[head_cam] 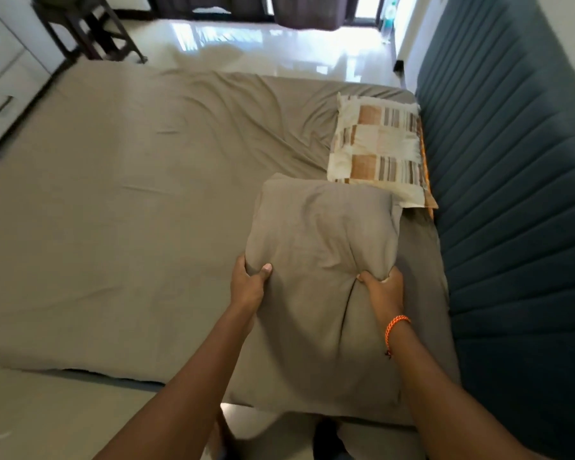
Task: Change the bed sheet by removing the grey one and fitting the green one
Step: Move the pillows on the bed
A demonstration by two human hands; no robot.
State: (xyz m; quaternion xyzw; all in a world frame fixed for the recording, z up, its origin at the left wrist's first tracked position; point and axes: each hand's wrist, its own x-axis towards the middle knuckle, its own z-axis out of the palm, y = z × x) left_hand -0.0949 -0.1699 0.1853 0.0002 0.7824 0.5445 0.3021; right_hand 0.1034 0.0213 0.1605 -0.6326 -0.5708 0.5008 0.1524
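Both hands — left hand [250, 281], right hand [383, 284] — clutch plump grey-cased pillow [319, 260]; patterned cream pillow [377, 151] at 1 o'clock. Clearing stage (grey fitted bedsheet [130, 194] untouched); next, carry pillow off.

**Both arms reached forward, both hands clenched**

The two bare forearms stretched out and down from the lower edge of the view, angled slightly toward each other. The left hand [249, 282] was curled in a firm grip, thumb lying on top and pointing right, fingers tucked out of sight. The right hand [384, 287] was likewise clenched, thumb pointing left, knuckles up. An orange braided band [394, 328] circled the right wrist.
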